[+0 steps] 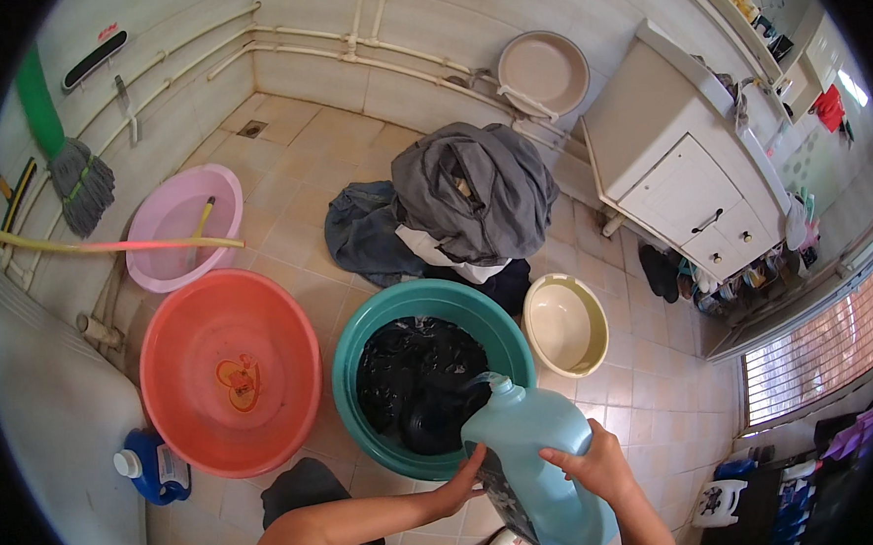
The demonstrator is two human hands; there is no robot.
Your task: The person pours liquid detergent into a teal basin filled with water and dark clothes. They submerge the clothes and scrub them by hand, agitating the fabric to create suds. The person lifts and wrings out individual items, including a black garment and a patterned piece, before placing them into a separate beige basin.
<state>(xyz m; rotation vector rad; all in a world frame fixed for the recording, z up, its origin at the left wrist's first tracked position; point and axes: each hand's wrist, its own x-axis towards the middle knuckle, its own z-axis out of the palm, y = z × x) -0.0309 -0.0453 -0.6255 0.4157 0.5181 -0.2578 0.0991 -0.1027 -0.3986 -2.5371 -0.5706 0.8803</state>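
Observation:
A large pale-blue plastic jug (pixel 536 440) is tilted toward the left, its uncapped mouth over the rim of a teal basin (pixel 358 430). Clear liquid runs from the mouth into the basin. My right hand (pixel 600 464) grips the jug's upper right side, at what looks like its handle. Pressed against its lower left side near the label is my left hand (pixel 461 485), with the fingertips partly hidden. Inside the basin lies dark, wet-looking cloth (pixel 417 372).
Left of the teal basin stands an orange basin (pixel 300 408), with a pink basin (pixel 225 190) behind it. A cream basin (pixel 566 323) is on the right. Grey and denim clothes (pixel 477 191) lie behind. A blue bottle (pixel 155 465) stands lower left, a white cabinet (pixel 684 195) upper right.

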